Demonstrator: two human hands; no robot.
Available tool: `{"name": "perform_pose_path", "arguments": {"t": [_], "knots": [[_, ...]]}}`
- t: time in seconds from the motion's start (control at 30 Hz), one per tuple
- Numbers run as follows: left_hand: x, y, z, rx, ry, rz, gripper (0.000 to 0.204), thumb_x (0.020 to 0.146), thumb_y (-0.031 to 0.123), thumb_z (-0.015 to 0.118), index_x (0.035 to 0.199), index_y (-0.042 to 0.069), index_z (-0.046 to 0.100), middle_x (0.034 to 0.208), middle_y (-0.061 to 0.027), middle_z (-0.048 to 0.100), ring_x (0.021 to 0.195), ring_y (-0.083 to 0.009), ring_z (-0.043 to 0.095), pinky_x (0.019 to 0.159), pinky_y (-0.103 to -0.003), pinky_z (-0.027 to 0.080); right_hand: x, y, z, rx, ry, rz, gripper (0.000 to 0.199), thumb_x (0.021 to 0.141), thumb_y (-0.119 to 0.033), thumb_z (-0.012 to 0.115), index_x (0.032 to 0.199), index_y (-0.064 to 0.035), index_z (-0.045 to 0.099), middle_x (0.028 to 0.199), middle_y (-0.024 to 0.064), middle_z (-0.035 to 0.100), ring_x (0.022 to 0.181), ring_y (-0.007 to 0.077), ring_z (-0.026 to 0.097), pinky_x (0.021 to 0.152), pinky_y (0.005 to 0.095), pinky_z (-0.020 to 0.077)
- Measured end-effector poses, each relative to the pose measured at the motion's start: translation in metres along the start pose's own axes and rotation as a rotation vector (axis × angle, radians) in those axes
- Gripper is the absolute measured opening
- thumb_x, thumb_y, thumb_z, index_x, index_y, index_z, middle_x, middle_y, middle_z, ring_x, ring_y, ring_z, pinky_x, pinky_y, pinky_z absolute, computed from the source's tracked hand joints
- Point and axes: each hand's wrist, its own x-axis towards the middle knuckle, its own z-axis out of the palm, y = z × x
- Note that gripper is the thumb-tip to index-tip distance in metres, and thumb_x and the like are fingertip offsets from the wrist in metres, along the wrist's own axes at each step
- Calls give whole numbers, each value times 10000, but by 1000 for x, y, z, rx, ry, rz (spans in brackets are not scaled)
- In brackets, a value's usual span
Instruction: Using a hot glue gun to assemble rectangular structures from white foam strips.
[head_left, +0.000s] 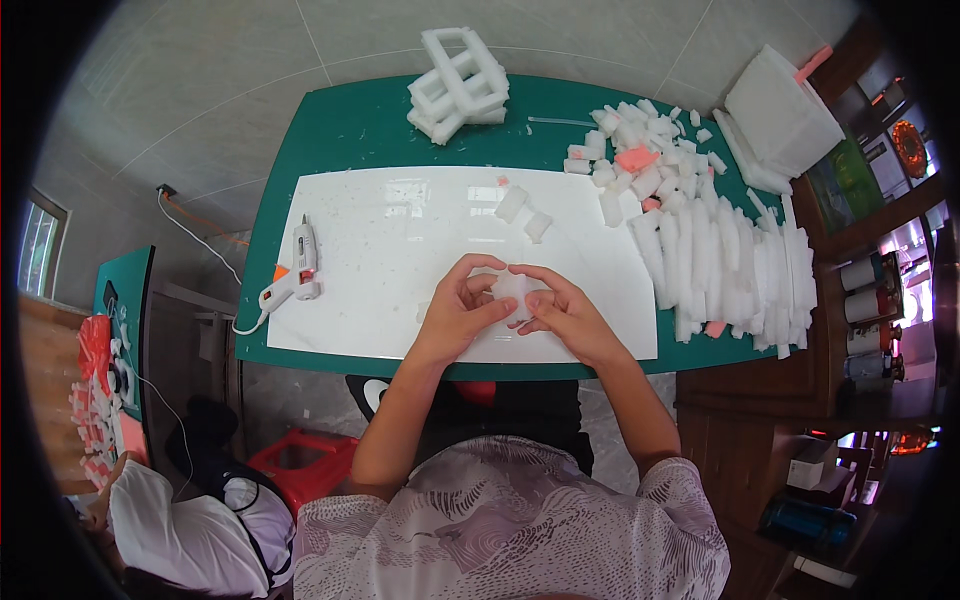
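Note:
Between my two hands, low over the front of a white board (375, 255), is a small white foam piece (514, 288). My left hand (466, 312) pinches it from the left with thumb and fingers. From the other side my right hand (562, 314) grips it too, the fingertips of both hands nearly meeting above it. The fingers partly cover the piece, so its full shape is hidden. Just beyond them, two short white foam blocks (512, 204) lie on the board. A white glue gun with an orange trigger (304, 255) stands at the board's left end.
At the back of the green table (350, 120) stands an openwork foam frame (462, 90). To the right are a heap of foam bits (640, 160), long foam strips (730, 265) and thick slabs (785, 115). A red stool (300, 460) and a seated person (185, 525) are at lower left.

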Motion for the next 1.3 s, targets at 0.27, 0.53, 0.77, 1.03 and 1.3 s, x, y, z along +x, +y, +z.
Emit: {"name": "perform_pose_path", "arguments": {"t": [0.27,0.53,0.77,1.03,1.3], "knots": [[-1,18,1,87,49,52,459,838,-33,766,1234,63,554,865,19,633,723,-22,498,632,-197,389,-4,9,18,-297,148,-334,396,977,3,614,1366,29,542,1052,63,612,949,99,583,841,248,515],[29,64,-39,1022,223,324,385,858,69,747,1220,59,617,1157,-116,673,993,-226,619,888,-320,490,-6,-12,-16,-245,343,-452,401,934,32,617,1314,4,491,1020,63,590,931,122,621,846,250,502],[2,44,-42,1430,29,556,435,842,143,750,1260,92,643,1413,-162,520,1286,-376,484,1073,-460,389,-10,4,-28,-91,398,-338,391,921,38,600,1277,-16,448,1061,97,619,940,128,618,880,263,496],[-23,28,-31,1397,-139,342,424,837,146,757,1241,75,648,1214,-119,659,1178,-328,569,1020,-430,419,-8,10,-33,-115,358,-297,414,926,14,613,1304,-18,446,1055,94,612,954,137,612,891,284,508],[4,35,-35,1506,6,530,337,833,101,745,1163,65,680,1303,-127,623,1193,-343,562,1037,-429,419,-12,-8,-21,34,337,-229,374,957,8,560,1315,-16,457,1017,95,625,976,174,643,936,340,538]]}}
